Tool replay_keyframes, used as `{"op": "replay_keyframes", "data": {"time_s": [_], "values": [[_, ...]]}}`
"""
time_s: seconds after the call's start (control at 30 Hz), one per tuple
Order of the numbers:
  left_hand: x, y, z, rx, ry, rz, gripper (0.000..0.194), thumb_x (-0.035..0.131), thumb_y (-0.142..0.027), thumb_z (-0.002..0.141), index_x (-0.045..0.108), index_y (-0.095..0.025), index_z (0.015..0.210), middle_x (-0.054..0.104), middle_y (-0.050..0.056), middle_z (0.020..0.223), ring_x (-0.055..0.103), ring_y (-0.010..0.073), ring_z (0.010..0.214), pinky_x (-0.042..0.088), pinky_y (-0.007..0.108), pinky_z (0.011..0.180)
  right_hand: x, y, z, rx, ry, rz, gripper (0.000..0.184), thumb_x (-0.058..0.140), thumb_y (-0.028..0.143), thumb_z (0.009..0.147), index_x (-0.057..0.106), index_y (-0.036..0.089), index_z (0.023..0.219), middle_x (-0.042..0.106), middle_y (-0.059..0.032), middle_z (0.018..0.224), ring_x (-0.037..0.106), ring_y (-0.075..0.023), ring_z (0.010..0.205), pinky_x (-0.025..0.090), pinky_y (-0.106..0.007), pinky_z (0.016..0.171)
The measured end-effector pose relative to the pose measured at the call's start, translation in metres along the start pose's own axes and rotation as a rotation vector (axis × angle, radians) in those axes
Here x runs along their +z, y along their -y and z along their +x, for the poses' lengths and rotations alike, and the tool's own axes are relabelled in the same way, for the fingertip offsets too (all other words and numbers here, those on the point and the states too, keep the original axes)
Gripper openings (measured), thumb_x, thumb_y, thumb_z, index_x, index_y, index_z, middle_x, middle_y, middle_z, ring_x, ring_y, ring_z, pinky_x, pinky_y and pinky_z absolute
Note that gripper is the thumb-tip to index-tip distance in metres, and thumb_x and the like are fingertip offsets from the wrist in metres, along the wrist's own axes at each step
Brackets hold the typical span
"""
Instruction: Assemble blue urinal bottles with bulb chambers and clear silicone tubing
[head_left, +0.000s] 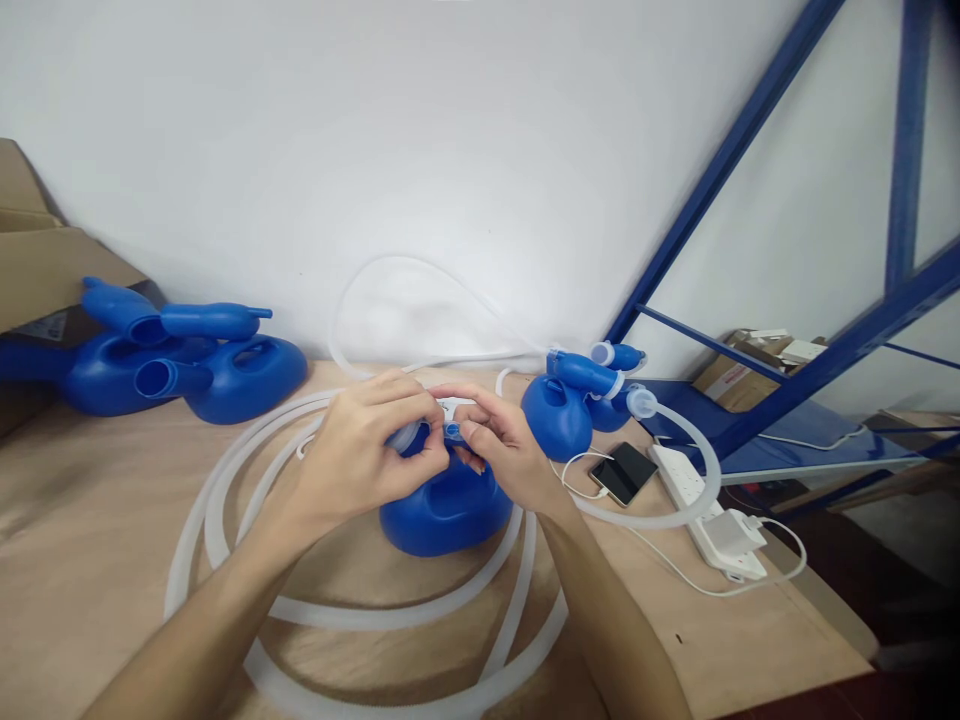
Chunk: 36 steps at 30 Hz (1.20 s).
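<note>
A blue plastic bottle (442,515) with a rounded body stands on the table below my hands. Just above it, the narrow open end of a blue spout piece (453,432) shows between my fingers. My right hand (499,440) is closed on this piece, thumb in front and fingers behind. My left hand (382,435) pinches thumb to forefinger right beside the opening; whatever lies in the pinch is hidden. Translucent plastic shows behind the left fingers. Coils of translucent white hose (397,615) lie on the table around the bottle and under my forearms.
More blue bottles (244,380) with blue spout pieces lie at the left, by a cardboard box (60,265). At the right stand blue bottles (556,415) with hose attached, a phone (624,473), a power strip (686,490) and a blue metal rack (720,180).
</note>
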<state>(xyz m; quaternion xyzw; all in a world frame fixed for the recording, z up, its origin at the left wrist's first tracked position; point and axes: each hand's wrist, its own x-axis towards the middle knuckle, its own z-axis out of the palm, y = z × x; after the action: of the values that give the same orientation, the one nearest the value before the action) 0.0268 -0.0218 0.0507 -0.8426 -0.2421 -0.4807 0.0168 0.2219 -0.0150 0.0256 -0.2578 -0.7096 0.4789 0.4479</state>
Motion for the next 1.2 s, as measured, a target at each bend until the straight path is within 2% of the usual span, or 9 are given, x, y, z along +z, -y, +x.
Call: {"op": "replay_keyframes", "data": {"time_s": [0.2,0.4,0.6,0.87,1.07,1.2], "values": [[-0.003,-0.003,0.002,0.002,0.014,-0.004,0.018,0.059,-0.003,0.081,0.063,-0.020,0.075,0.068,0.000,0.075,0.062,0.0156,0.072,0.051,0.028,0.072,-0.002,0.001,-0.002,-0.018,0.027,0.006,0.042,0.057,0.029,0.096,0.065,0.019,0.136,0.047,0.0058,0.069,0.043,-0.0099,0.058,0.034,-0.023,0.053],[-0.002,-0.005,0.001,0.033,-0.008,0.023,0.014,0.060,-0.007,0.088,0.068,-0.017,0.084,0.074,0.005,0.082,0.068,0.0177,0.077,0.054,0.030,0.073,0.000,0.004,-0.003,-0.034,-0.028,-0.091,0.042,0.061,0.024,0.093,0.067,0.020,0.134,0.043,0.0061,0.069,0.038,-0.0107,0.061,0.032,-0.024,0.056],[-0.003,-0.006,-0.001,0.067,-0.040,0.032,0.019,0.062,-0.007,0.091,0.074,-0.019,0.099,0.079,0.006,0.093,0.072,0.0185,0.084,0.058,0.031,0.076,-0.001,0.002,-0.005,-0.034,0.005,-0.066,0.047,0.063,0.029,0.095,0.064,0.025,0.142,0.057,0.0003,0.082,0.046,-0.0142,0.071,0.041,-0.027,0.065],[-0.004,-0.010,-0.003,0.062,-0.050,0.079,0.021,0.060,-0.007,0.091,0.075,-0.021,0.097,0.079,0.006,0.095,0.073,0.0202,0.087,0.060,0.032,0.075,-0.004,0.004,-0.006,-0.014,0.070,-0.051,0.053,0.065,0.038,0.097,0.060,0.026,0.148,0.049,0.0008,0.083,0.044,-0.0132,0.071,0.039,-0.024,0.061],[-0.003,-0.011,-0.004,0.077,-0.020,0.106,0.021,0.059,-0.006,0.089,0.074,-0.018,0.095,0.077,0.006,0.089,0.071,0.0219,0.086,0.059,0.035,0.074,-0.004,0.001,-0.006,0.003,0.078,0.031,0.054,0.067,0.033,0.095,0.061,0.027,0.148,0.049,0.0023,0.080,0.043,-0.0122,0.068,0.038,-0.024,0.059],[-0.003,-0.012,-0.003,0.068,-0.034,0.101,0.019,0.061,-0.007,0.088,0.074,-0.018,0.096,0.078,0.006,0.090,0.072,0.0237,0.089,0.059,0.036,0.074,-0.005,-0.003,-0.004,-0.015,0.058,0.007,0.053,0.066,0.032,0.095,0.062,0.027,0.148,0.052,0.0013,0.084,0.046,-0.0126,0.070,0.041,-0.025,0.061]]}}
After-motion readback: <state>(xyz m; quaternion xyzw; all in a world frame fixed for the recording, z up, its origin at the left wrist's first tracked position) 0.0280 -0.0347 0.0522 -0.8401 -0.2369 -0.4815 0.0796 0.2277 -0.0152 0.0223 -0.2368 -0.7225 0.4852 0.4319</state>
